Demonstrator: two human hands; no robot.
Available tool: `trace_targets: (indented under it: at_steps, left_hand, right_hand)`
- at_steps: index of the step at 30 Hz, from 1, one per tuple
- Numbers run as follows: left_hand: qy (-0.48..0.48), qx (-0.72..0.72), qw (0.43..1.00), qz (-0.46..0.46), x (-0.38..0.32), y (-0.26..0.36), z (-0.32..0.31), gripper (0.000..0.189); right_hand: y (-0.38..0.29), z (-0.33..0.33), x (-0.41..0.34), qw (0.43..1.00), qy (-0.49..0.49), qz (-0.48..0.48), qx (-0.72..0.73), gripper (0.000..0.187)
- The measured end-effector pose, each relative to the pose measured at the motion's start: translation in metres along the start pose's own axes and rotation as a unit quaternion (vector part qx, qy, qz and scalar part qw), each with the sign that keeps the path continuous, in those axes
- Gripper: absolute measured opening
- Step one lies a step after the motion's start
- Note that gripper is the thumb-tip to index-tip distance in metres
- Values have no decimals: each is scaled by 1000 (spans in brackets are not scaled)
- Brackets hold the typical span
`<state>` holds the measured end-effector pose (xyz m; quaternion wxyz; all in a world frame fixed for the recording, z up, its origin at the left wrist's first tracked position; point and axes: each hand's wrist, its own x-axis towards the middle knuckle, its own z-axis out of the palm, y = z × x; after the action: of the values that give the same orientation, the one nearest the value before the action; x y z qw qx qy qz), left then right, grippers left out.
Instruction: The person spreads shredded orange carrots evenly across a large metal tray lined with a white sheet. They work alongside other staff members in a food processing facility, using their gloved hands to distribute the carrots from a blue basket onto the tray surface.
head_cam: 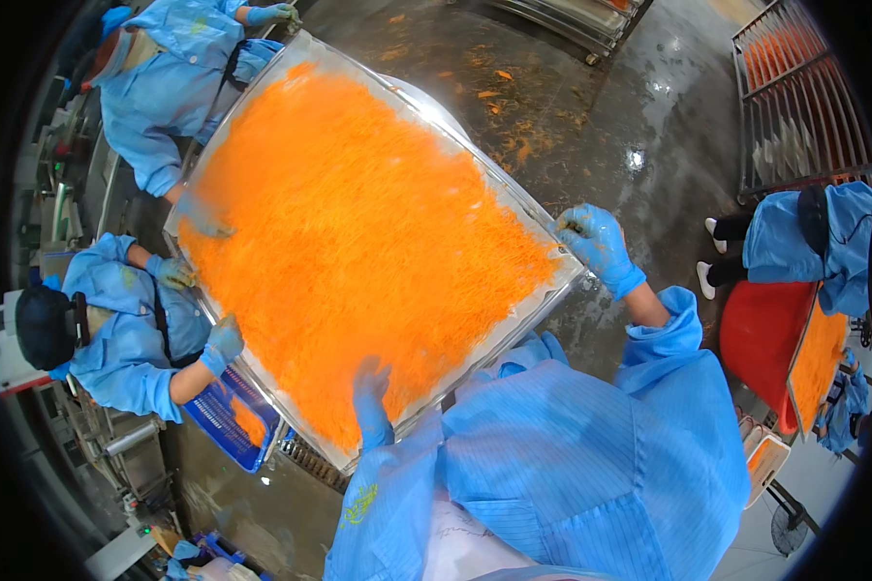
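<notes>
A large metal-rimmed tray [512, 338] with a pale liner lies before me, spread with orange shreds [349, 218] that look like carrot. My left hand [372, 398], in a blue glove, is over the shreds by the tray's near edge, its fingers apart and a little blurred. At the tray's right corner, my right hand [594, 243], gloved too, has its fingers curled on the rim; bits of orange cling to the glove. The undersides of both hands are hidden.
Two co-workers in blue [167, 94] [134, 312] stand at the tray's left side, their gloved hands at its edge. A blue basket [251, 461] is below. Orange scraps lie on the wet floor [588, 138]. At right are a tray rack [785, 94], another person [781, 236] and a red tub [759, 334].
</notes>
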<state>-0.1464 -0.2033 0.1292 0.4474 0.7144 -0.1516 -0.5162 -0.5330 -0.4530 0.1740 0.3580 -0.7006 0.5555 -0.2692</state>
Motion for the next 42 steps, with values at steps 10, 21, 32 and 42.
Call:
trace_targets:
  at_steps: [10,21,32,42]
  left_hand:
    - [-26,208,976,62,36,-94,-65,57]
    - [58,-19,997,-52,-32,-80,-71,54]
    - [114,-44,992,-21,-60,-74,-62,52]
    - [142,-74,987,-14,-63,-84,-55,52]
  right_hand:
    - [47,26,-13,959,-24,-66,-275,22]
    - [41,94,-8,939,33,-160,-302,27]
    - [62,126,50,938,-48,-110,-325,14]
    - [48,136,53,910,-29,-210,-357,21]
